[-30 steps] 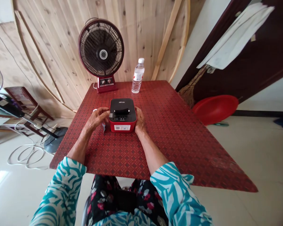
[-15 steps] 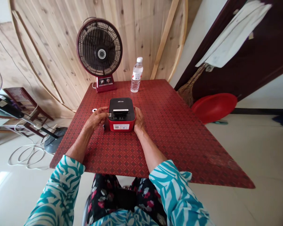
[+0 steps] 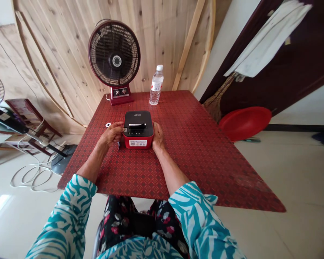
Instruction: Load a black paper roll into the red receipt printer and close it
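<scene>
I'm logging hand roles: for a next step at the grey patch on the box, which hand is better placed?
Probably the left hand: its fingers are at the grey patch. The right hand lies against the box's opposite side.

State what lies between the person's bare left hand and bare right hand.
In the head view, a squarish, black-topped red box sits between the left hand and right hand.
</scene>
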Motion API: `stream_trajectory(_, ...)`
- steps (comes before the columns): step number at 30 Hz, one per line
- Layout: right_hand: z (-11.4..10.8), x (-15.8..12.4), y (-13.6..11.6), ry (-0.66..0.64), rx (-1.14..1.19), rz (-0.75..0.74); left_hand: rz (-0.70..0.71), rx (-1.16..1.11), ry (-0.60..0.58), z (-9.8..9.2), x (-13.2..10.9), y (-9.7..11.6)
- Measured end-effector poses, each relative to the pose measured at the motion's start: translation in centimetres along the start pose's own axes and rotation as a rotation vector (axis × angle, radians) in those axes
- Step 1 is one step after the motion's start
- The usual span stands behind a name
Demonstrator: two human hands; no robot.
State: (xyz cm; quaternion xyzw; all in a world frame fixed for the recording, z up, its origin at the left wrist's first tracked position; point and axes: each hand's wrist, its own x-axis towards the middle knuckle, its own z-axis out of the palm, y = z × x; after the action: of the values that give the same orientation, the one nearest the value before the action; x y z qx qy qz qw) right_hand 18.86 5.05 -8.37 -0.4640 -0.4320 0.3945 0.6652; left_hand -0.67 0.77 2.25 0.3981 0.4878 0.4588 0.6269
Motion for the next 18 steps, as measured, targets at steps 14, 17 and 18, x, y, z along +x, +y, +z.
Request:
stream_trajectory(14,0.03,-0.07,-0.17,0.011,0.003,0.001,-0.048,0.031,-0.034,0.19,-0.19,0.55)
stream_trajectory(17,-0.09,-0.23,-0.30,0.000,0.008,-0.017,-0.054,0.039,-0.025,0.19,-0.20,0.35)
stream_trajectory(18,-0.11,-0.28,-0.35,0.001,0.006,-0.020,-0.053,0.046,-0.017,0.21,-0.18,0.33)
